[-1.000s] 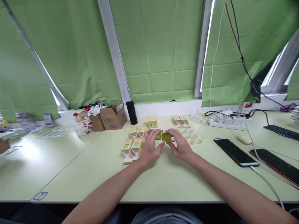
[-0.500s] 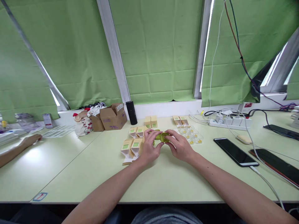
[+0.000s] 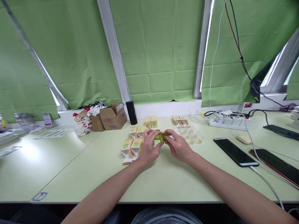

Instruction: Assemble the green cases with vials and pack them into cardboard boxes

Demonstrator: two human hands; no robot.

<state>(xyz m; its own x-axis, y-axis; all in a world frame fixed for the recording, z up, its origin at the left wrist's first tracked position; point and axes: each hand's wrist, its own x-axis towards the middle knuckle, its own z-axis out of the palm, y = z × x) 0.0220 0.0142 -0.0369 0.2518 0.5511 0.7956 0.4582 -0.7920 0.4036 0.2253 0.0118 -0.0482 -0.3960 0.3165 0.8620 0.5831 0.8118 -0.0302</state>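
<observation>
Both hands meet over the table around a small green square container [image 3: 164, 137], its open side facing me. My left hand [image 3: 150, 146] grips it from the left, thumb at its lower edge. My right hand [image 3: 177, 145] pinches its right side, with fingertips reaching into the opening. What, if anything, lies inside cannot be made out. More green plastic [image 3: 158, 137] shows behind the left fingers, partly hidden. Left of my left hand stand small cardboard boxes [image 3: 126, 148] with green labels and unfolded flaps. Clear plastic trays with yellow pieces [image 3: 192, 137] lie to the right.
A brown carton [image 3: 113, 117] and a black cylinder [image 3: 131, 113] stand at the back left. More small boxes [image 3: 180, 121] sit at the back. A phone [image 3: 235, 151] with a cable and a white power strip [image 3: 230, 122] are on the right.
Another person's arm at the far left has gone out of view, and the sheets there have shifted left. My right fingers have moved slightly at the green container's opening.
</observation>
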